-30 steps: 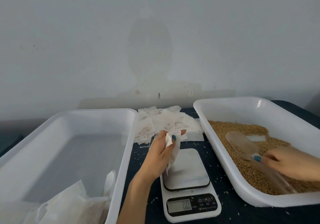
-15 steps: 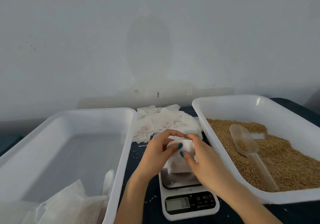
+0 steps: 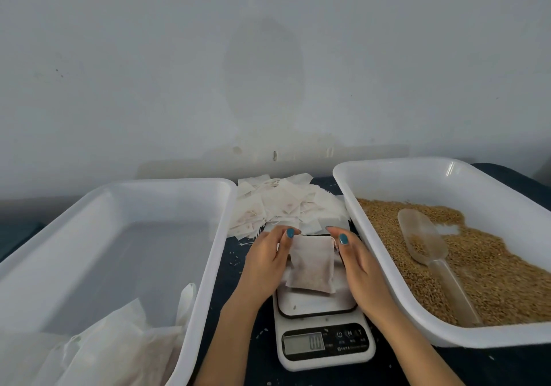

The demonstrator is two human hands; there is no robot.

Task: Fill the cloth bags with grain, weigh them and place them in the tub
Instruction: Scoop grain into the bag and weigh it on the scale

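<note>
Left hand [image 3: 267, 262] and right hand [image 3: 359, 263] pinch the cloth bag [image 3: 311, 266] over the scale [image 3: 325, 347]; filling next, I judge, needs the scoop [image 3: 423, 236].

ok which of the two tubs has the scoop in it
The right tub, where the clear scoop lies on the grain; the left tub holds only cloth bags.

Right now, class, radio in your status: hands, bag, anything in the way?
The left hand and right hand pinch the bag by its top corners. Bag over the scale. The scoop lies in the grain, off to the side.
</note>
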